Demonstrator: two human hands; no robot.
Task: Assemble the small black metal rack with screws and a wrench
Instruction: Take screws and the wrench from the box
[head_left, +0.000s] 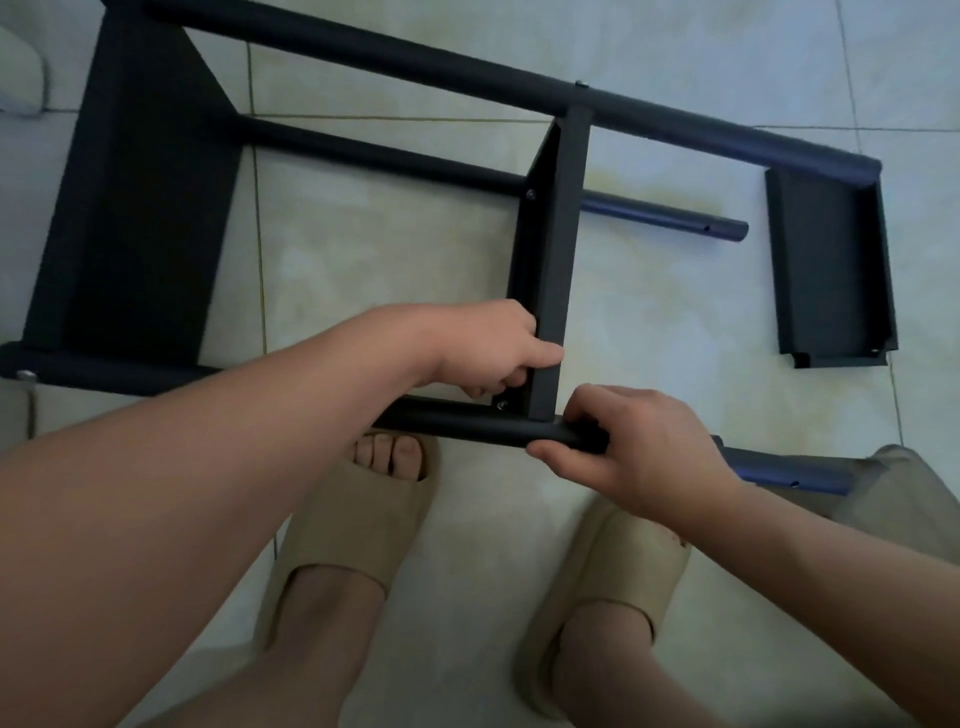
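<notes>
The black metal rack (140, 208) is laid on its side on a pale tiled floor (389, 260), partly put together. Its middle shelf panel (563, 249) is set upright between the far tube (415, 57) and the near tube (467, 423). The lower end of that panel is gripped by the left hand (483, 348), fingers curled round its edge, just above a screw (501, 405) seated in the panel's corner. The near tube is clasped by the right hand (634, 441) just beside the panel's foot, fingers wrapped over the top and thumb pressed along the near side. A loose shelf tray (826, 265) is lying at the right, its top corner touching the end of the far tube. Two feet in beige slides (358, 525) are planted below the near tube
</notes>
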